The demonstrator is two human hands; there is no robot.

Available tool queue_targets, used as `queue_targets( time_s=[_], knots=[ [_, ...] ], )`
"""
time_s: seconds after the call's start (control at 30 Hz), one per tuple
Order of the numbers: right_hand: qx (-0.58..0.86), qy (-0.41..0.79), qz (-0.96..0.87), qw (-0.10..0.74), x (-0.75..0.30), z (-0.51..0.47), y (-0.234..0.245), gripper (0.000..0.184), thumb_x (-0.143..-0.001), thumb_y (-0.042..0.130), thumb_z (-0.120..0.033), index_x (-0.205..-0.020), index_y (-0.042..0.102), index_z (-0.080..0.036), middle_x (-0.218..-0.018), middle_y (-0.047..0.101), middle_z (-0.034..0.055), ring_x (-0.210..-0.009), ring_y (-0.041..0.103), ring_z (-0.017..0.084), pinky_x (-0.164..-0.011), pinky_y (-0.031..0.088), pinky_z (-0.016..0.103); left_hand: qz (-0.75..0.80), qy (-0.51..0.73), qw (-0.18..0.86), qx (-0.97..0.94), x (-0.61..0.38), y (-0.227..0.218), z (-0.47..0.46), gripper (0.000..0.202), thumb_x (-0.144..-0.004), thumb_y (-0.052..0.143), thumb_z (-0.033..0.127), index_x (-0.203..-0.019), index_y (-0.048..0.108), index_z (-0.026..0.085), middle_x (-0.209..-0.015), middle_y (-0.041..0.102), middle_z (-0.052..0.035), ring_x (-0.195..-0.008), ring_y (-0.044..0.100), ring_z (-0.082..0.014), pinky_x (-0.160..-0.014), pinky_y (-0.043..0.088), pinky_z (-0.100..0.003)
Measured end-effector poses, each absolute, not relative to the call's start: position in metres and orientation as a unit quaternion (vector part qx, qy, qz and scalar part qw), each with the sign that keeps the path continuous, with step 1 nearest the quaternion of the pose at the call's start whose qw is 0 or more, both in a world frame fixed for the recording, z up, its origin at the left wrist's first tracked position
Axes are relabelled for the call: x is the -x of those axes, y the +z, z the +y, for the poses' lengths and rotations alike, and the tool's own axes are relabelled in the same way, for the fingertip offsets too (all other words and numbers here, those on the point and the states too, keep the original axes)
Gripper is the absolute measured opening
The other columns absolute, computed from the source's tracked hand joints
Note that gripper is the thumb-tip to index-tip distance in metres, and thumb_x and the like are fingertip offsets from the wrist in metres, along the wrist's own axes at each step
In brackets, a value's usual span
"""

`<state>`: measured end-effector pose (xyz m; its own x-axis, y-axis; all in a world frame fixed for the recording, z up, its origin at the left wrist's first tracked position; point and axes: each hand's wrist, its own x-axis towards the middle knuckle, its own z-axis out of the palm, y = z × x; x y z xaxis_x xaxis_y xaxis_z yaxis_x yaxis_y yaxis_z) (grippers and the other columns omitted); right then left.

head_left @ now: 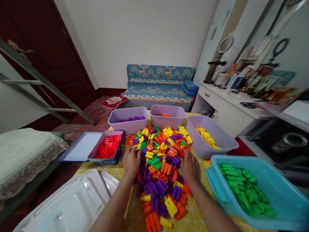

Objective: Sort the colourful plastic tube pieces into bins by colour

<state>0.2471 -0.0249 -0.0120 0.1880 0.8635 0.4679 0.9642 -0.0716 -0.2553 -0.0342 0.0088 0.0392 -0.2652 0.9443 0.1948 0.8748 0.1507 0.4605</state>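
A heap of small plastic tube pieces (161, 161) in purple, orange, yellow and green covers a yellow-patterned table (195, 222). My left hand (131, 161) rests palm down on the heap's left edge, fingers curled into the pieces. My right hand (189, 166) lies on the heap's right edge, fingers bent among orange and purple pieces. Whether either hand holds a piece is hidden by the fingers.
Around the heap stand a tin of red pieces (109, 148), lilac bins with purple (127, 120), orange (167, 116) and yellow pieces (210, 137), and a blue bin of green pieces (251, 193). White lids (72, 203) lie front left. A sofa (159, 83) stands behind.
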Motion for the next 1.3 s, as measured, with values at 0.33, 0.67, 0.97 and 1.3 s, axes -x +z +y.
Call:
queue_targets(
  time_s=[0.33, 0.67, 0.97, 1.3],
  knots=[
    [0.716, -0.099, -0.637, 0.268, -0.249, -0.023, -0.016, 0.043, -0.091, 0.040, -0.021, -0.133, 0.047, -0.012, -0.138, 0.054, 0.0128, -0.126, 0.047, 0.026, -0.103, 0.036, 0.040, 0.822, 0.241, 0.033, -0.515, 0.027, 0.042, -0.010, 0.048, -0.086, 0.054, 0.038, -0.129, 0.057, 0.018, -0.135, 0.049, -0.0210, -0.118, 0.051, -0.0371, -0.090, 0.046, -0.052],
    [0.715, -0.102, -0.636, 0.272, -0.250, -0.023, -0.017, 0.043, -0.091, 0.041, -0.020, -0.133, 0.047, -0.012, -0.136, 0.055, 0.0138, -0.127, 0.047, 0.026, -0.103, 0.037, 0.041, 0.678, 0.460, 0.173, -0.546, 0.035, 0.008, 0.007, 0.032, -0.081, 0.048, 0.021, -0.106, 0.068, 0.017, -0.105, 0.070, -0.0089, -0.102, 0.063, -0.0229, -0.094, 0.050, -0.039],
    [0.717, -0.099, -0.634, 0.273, -0.250, -0.023, -0.019, 0.043, -0.091, 0.041, -0.021, -0.133, 0.046, -0.012, -0.137, 0.055, 0.0139, -0.127, 0.047, 0.026, -0.104, 0.038, 0.042, 0.698, 0.424, 0.197, -0.542, 0.025, 0.014, 0.002, 0.042, -0.079, 0.040, 0.008, -0.109, 0.068, 0.012, -0.108, 0.070, -0.0121, -0.102, 0.065, -0.0215, -0.095, 0.049, -0.036],
    [0.716, -0.090, -0.635, 0.276, -0.249, -0.024, -0.013, 0.043, -0.091, 0.040, -0.020, -0.133, 0.047, -0.013, -0.137, 0.055, 0.0143, -0.126, 0.048, 0.025, -0.104, 0.038, 0.042, 0.776, 0.265, 0.051, -0.569, 0.026, 0.032, -0.059, 0.046, -0.084, 0.053, 0.030, -0.128, 0.056, 0.017, -0.138, 0.052, -0.0165, -0.132, 0.042, -0.0336, -0.109, 0.033, -0.055]
  ],
)
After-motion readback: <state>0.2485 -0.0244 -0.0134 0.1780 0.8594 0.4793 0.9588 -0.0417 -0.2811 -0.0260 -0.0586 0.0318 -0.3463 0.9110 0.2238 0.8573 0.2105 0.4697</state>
